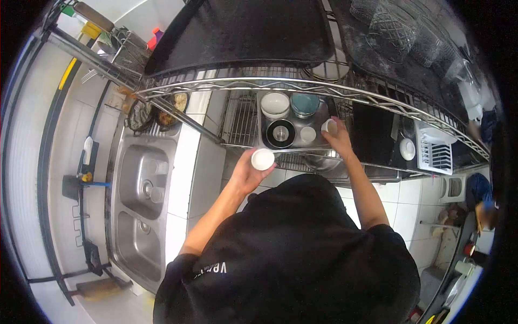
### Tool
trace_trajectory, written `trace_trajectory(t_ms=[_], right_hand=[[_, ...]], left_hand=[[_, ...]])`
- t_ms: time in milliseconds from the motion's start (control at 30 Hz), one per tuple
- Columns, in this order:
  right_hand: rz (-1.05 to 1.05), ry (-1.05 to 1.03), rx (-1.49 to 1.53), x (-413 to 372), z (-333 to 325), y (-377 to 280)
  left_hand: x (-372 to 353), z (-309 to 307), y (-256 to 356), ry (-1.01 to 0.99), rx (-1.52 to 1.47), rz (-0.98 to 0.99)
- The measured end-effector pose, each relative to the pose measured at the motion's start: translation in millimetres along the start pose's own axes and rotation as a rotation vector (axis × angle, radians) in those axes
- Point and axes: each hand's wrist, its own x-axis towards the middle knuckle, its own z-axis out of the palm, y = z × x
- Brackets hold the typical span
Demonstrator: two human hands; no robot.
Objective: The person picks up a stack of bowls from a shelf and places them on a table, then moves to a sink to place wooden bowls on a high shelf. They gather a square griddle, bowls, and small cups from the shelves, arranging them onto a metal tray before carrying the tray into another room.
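Observation:
In my left hand (249, 174) is a small white ramekin (263, 159), held just in front of the shelf with the fingers wrapped round its side. My right hand (339, 141) grips another small white cup (329, 127) at the right end of a metal tray (322, 108). On that tray stand a stack of white bowls (275, 103), a stack of blue-grey bowls (305, 103) and a black bowl (272, 141) with a small clear cup (280, 133) in it. A third white cup (307, 134) sits between the black bowl and my right hand.
The wire rack's upper shelf edge (259, 80) crosses above the tray, with a large black tray (243, 38) and glassware (394, 38) on top. A double steel sink (143, 183) lies to the left. At right are a white dish rack (435, 150) and a white cup (407, 149).

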Motion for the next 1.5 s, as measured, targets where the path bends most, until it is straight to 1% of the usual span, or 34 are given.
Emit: trace_trajectory(t_ms=[67, 133, 167, 200, 267, 300, 333, 400, 433, 467, 533, 567, 600, 633, 667, 700, 767, 800, 867, 900, 933, 1000, 1067, 1100, 1133, 1167, 1200, 1267, 1300, 1333, 1400, 1433, 1467, 1500], right_hand=[[-0.002, 0.011, 0.029, -10, -20, 2], [-0.021, -0.075, 0.088, -20, -33, -5], [-0.124, -0.097, 0.018, -20, -35, 2], [-0.122, -0.095, 0.012, -22, -39, 8], [-0.052, -0.231, 0.119, -28, -47, -6], [-0.093, -0.255, 0.061, -28, -46, -2], [-0.093, -0.254, 0.060, -28, -46, -1], [-0.162, -0.230, 0.082, -28, -47, -2], [-0.142, -0.241, 0.057, -27, -44, 3], [-0.145, -0.242, 0.055, -24, -40, 10], [-0.176, -0.230, -0.003, -20, -34, 22], [-0.157, -0.253, 0.002, -19, -34, 24], [-0.140, -0.236, -0.002, -19, -35, 27], [-0.139, -0.275, 0.007, -18, -36, 28], [-0.141, -0.313, 0.016, -17, -36, 31], [-0.189, -0.292, -0.002, -16, -33, 34], [-0.154, -0.292, -0.004, -18, -37, 29], [-0.125, -0.308, -0.002, -19, -39, 26], [-0.135, -0.294, 0.041, -19, -38, 27], [-0.124, -0.305, 0.018, -19, -39, 22], [-0.112, -0.315, -0.003, -19, -38, 20], [-0.096, -0.331, -0.002, -12, -30, 23], [-0.154, -0.362, -0.026, -7, -20, 23], [-0.188, -0.342, -0.050, -5, -15, 22], [-0.186, -0.335, -0.048, -3, -13, 17], [-0.186, -0.351, -0.090, -1, -11, 13], [-0.189, -0.371, -0.131, 1, -10, 8], [-0.176, -0.397, -0.136, 7, -3, 6], [-0.161, -0.423, -0.141, 9, 1, 4], [-0.173, -0.438, -0.144, 11, 4, 2], [-0.200, -0.421, -0.196, 14, 9, -2], [-0.235, -0.413, -0.204, 16, 13, -2], [-0.243, -0.421, -0.205, 18, 18, -2], [-0.261, -0.419, -0.218, 21, 22, -2]], left_hand=[[27, 11, -15, -0.007, 0.036, -0.017], [49, 23, -31, -0.026, 0.037, -0.041], [59, 30, -40, -0.040, 0.037, -0.056], [68, 36, -48, -0.044, 0.035, -0.060], [87, 42, -62, -0.069, 0.112, -0.097], [99, 41, -73, -0.053, 0.210, -0.054], [106, 48, -80, -0.054, 0.210, -0.055], [119, 63, -91, 0.166, 0.605, 0.084], [128, 67, -95, 0.238, 0.820, 0.158], [143, 62, -99, 0.236, 0.817, 0.160], [169, 58, -106, 0.197, 1.114, 0.384], [176, 63, -106, 0.235, 1.255, 0.387], [184, 59, -108, 0.213, 1.264, 0.377], [200, 44, -110, 0.234, 1.643, 0.630], [205, 46, -110, 0.247, 2.007, 0.909], [209, 47, -113, 0.225, 2.012, 0.914], [197, 60, -115, 0.286, 1.917, 0.766], [200, 58, -117, 0.272, 1.923, 0.768], [223, 31, -124, 0.296, 1.960, 0.872], [248, 3, -121, 0.197, 2.083, 0.881], [242, 10, -122, 0.183, 2.090, 0.879], [218, 42, -118, 0.276, 1.966, 0.874], [218, 45, -111, 0.232, 1.965, 0.850], [220, 44, -108, 0.187, 1.943, 0.836], [223, 41, -104, 0.147, 1.920, 0.821], [224, 37, -102, 0.109, 1.997, 0.887], [225, 32, -102, 0.113, 1.998, 0.888], [204, 45, -101, 0.097, 2.032, 0.819], [212, 36, -101, 0.169, 1.974, 0.833], [205, 37, -100, 0.191, 1.965, 0.832], [190, 41, -99, 0.261, 1.781, 0.854], [184, 40, -100, 0.214, 1.729, 0.920], [182, 34, -100, 0.225, 1.724, 0.922], [180, 31, -100, 0.194, 1.710, 1.016]])
